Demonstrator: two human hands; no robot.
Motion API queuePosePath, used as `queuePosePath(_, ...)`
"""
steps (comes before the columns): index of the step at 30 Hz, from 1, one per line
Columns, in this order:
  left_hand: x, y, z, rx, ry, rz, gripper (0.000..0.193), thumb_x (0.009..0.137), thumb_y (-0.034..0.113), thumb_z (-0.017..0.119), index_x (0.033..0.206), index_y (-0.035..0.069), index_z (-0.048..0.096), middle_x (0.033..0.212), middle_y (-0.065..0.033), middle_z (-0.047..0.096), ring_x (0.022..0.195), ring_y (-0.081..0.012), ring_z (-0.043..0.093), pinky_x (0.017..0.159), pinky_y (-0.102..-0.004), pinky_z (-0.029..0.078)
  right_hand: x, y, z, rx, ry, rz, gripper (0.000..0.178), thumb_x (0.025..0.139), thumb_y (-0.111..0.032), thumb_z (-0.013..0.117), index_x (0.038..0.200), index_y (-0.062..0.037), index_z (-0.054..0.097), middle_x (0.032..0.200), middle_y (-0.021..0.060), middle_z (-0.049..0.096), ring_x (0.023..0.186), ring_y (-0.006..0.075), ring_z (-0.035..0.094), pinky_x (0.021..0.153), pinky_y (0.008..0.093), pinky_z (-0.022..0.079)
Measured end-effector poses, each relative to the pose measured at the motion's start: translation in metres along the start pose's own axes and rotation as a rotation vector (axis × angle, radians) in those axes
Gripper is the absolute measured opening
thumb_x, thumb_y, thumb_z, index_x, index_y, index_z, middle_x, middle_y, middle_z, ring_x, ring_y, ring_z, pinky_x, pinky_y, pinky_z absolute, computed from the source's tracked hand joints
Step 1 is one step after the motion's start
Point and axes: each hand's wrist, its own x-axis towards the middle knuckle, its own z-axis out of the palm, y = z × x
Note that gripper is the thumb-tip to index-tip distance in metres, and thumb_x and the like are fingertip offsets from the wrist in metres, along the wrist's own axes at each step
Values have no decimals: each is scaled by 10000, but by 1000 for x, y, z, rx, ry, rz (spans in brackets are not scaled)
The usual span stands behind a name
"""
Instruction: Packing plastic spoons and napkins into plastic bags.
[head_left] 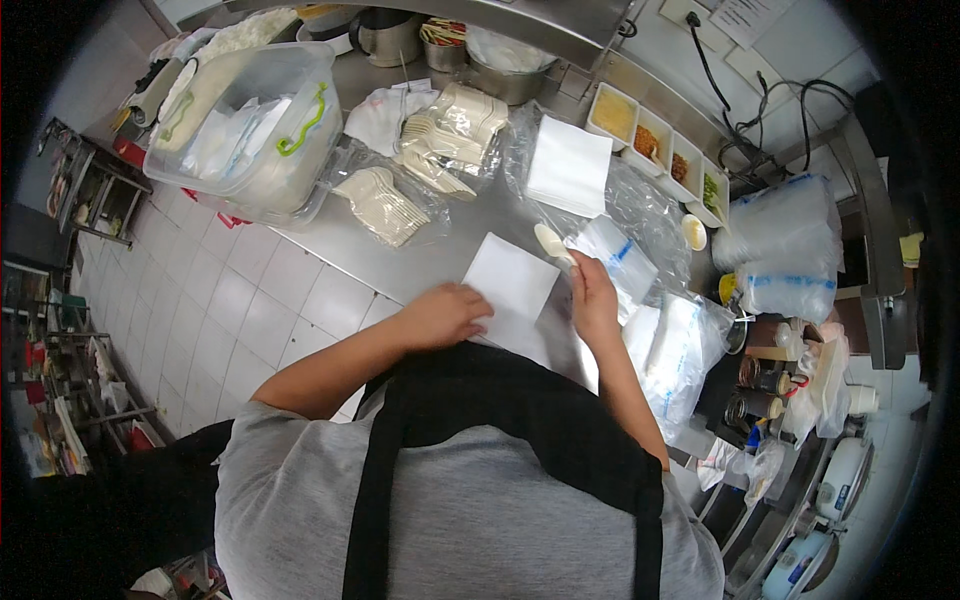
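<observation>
Two grips busy, clock centred on the white napkin lying flat on the steel surface, near the body. 10 o'clock, far left: clear plastic bin with a green handle, at the edge, likely there to leave the middle free. Also 10 o'clock, closer in: pack of pale spoons, stacked the same way round in clear wrap, presumably for quick picking. 8 o'clock: left grip, fingers curled at the napkin's left edge; can't tell if pinching or just pressing, probably keeping the sheet from sliding. 11 o'clock, further off: second spoon pack. Between 1 and 2 o'clock: single spoon, just off the napkin's upper right corner, handle caught in the right grip, which sits at 3 o'clock, closed on it. Bowl points out to 11 o'clock of that grip, fingers clear of it, maybe for cleanliness. 1 o'clock: napkin stack on clear plastic, likely within reach on purpose. Between 1 and 2, beyond: row of white food containers, open-topped, contents showing, probably parked back to save room. Past 2 o'clock, far right: bagged bundles, apart from both grips.
</observation>
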Motion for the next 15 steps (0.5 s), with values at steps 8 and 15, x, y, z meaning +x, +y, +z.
queuePosePath(8, 29, -118, -96, 675, 421, -449, 178, 819, 111, 630, 983, 88, 696, 1127, -118, 607, 1039, -328, 595, 833, -429, 521, 6, -10, 18, 0, -61, 54, 298, 978, -165, 485, 1247, -67, 568, 1049, 200, 588, 927, 379, 600, 798, 430, 485)
queuePosePath(15, 42, -214, -120, 729, 79, -759, 245, 806, 106, 635, 1051, 99, 638, 1119, -102, 583, 1037, -319, 589, 817, -433, 534, 3, -9, 29, -24, 22, -24, 277, 958, -138, 512, 1222, -71, 565, 1012, 200, 586, 929, 395, 594, 793, 455, 488)
